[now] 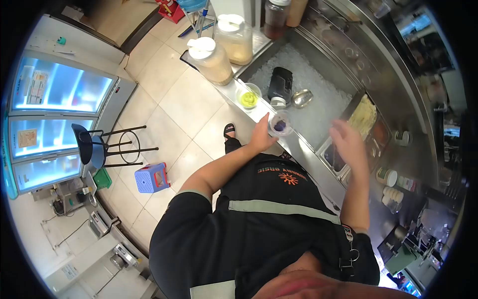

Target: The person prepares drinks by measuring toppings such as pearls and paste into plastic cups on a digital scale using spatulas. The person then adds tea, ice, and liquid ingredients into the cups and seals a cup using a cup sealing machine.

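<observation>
My left hand (pixel 262 135) is wrapped round a clear plastic cup (pixel 280 124) with something dark purple in the bottom, at the edge of the steel counter. My right hand (pixel 347 142) hovers over the metal food pans, its fingers bent and blurred by motion; whether anything is in them I cannot make out. Below it is a pan with dark purple contents (pixel 332 155). Beside that, a long pan holds pale yellow shreds (pixel 363 117). Another clear cup with green contents (pixel 248 98) stands on the counter's edge, left of the held cup.
A steel bin of crushed ice (pixel 318 74) holds a black bottle with a white cap (pixel 280 85) and a metal scoop (pixel 302 98). Two white-lidded jars (pixel 211 62) stand at the counter's left end. On the floor are a blue stool (pixel 149 179) and a black bar chair (pixel 92 147).
</observation>
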Demonstrator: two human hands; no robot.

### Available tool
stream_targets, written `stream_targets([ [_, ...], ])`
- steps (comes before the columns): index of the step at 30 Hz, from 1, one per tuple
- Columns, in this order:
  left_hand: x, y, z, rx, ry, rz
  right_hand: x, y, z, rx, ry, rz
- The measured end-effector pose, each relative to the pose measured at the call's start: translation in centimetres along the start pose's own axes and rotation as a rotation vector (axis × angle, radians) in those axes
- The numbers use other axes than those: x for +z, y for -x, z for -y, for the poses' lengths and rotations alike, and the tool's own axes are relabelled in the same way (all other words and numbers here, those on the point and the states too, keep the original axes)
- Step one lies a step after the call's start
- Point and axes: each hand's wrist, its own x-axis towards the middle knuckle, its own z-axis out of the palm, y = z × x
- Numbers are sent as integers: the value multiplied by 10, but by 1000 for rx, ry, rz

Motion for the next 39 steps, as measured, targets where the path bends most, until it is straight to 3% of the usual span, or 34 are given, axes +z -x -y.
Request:
stream_targets([
  [1, -14, 9, 2, 6, -77, 23, 6, -20, 35, -151, -1, -24],
  [3, -74, 15, 5, -280, 129, 484, 31, -62, 98, -227, -106, 16],
  [5, -158, 0, 14, -457, 266, 565, 75, -115, 150, -321, -174, 63],
  [7, -230, -33, 58, -506, 172, 256, 115, -160, 206, -322, 7, 126],
  [9, -287, -84, 109, -296, 122, -51, 171, -203, 231, -428, 185, -57],
  [11, -326, -150, 104, -238, 149, -45, 202, -232, 265, -313, 250, 25],
  [12, -335, -170, 109, -200, 147, 12, 224, -240, 269, -311, 216, -21],
  [14, -333, -217, 111, -120, 426, 348, 252, -255, 260, -328, 114, -13],
  [15, -325, -236, 141, -39, 216, 486, 257, -261, 253, -355, 38, 38],
  [17, -322, -245, 136, -8, 237, 564, 273, -261, 239, -435, 108, -59],
  [18, -328, -247, 98, -7, 236, 637, 254, -243, 251, -291, 64, -33],
  [19, -327, -241, 105, -46, 311, 648, 236, -226, 268, -158, 4, -5],
  [21, -309, -222, 134, 23, 419, 483, 238, -224, 265, -196, -24, -3],
  [22, -299, -208, 142, -113, 495, 387, 232, -221, 266, -190, -10, 3],
  [23, -294, -202, 151, 20, 409, 345, 229, -218, 270, -185, -3, 19],
  [25, -289, -193, 116, 96, 503, 238, 231, -222, 283, -280, 63, -78],
  [26, -281, -192, 118, 101, 510, 250, 222, -211, 301, -304, 155, -25],
  [28, -275, -183, 127, -87, 440, 208, 268, -216, 313, -341, 432, -59],
  [30, -273, -173, 123, -127, 399, 144, 264, -172, 314, -520, 461, -202],
  [31, -281, -164, 117, -111, 373, 100, 233, -150, 319, -485, 372, 52],
  [32, -288, -152, 109, -99, 351, 53, 196, -133, 310, -446, 283, 308],
  [35, -314, -116, 88, -109, 244, -37, 104, -137, 199, -452, -180, 664],
  [36, -327, -102, 81, -130, 178, -21, 70, -149, 142, -273, -63, 649],
  [37, -335, -80, 70, -211, 217, -150, 36, -169, 83, -34, 172, 607],
  [39, -359, -45, 51, -110, 217, -330, -23, -217, -28, 350, 624, 508],
])
